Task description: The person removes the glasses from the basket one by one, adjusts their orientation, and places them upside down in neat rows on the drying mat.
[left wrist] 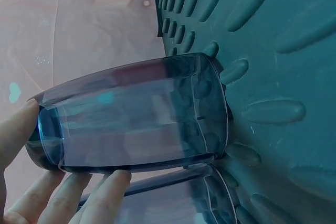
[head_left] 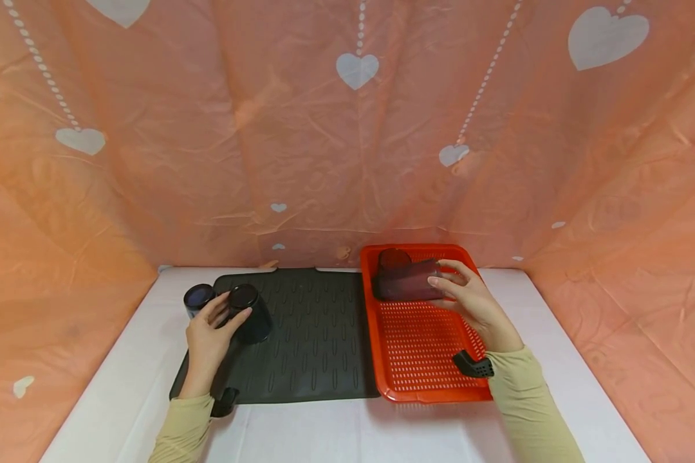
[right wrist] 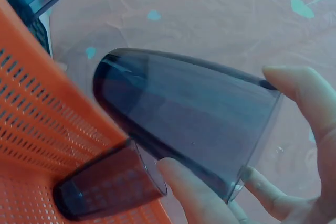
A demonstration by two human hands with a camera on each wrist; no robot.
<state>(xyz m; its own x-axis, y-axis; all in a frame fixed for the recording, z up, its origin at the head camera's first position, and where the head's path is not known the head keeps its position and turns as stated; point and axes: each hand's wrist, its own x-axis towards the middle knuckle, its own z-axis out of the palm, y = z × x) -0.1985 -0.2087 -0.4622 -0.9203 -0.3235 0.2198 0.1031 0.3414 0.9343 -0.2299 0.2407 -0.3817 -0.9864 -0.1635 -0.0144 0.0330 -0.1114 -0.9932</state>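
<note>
My left hand (head_left: 208, 337) pinches the base end of a dark tinted tumbler (head_left: 255, 325), which stands upside down on the black ribbed mat (head_left: 313, 360). Close beside it, a second tumbler (head_left: 199, 297) stands at the mat's left edge; the left wrist view shows part of this other tumbler (left wrist: 163, 200) under the fingers. Over the orange basket (head_left: 385, 379), my right hand (head_left: 475, 305) grips a purplish tumbler (right wrist: 189, 119) near its rim, tilted on its side with the base pointing left. Another tumbler (right wrist: 110, 184) leans inside the basket, apart from the fingers.
The mat and basket sit side by side on a white tabletop (head_left: 301, 434). An orange curtain with white hearts (head_left: 301, 141) encloses the back and both sides. A black wrist device (head_left: 473, 365) sits at the right sleeve, another (head_left: 224, 402) at the left.
</note>
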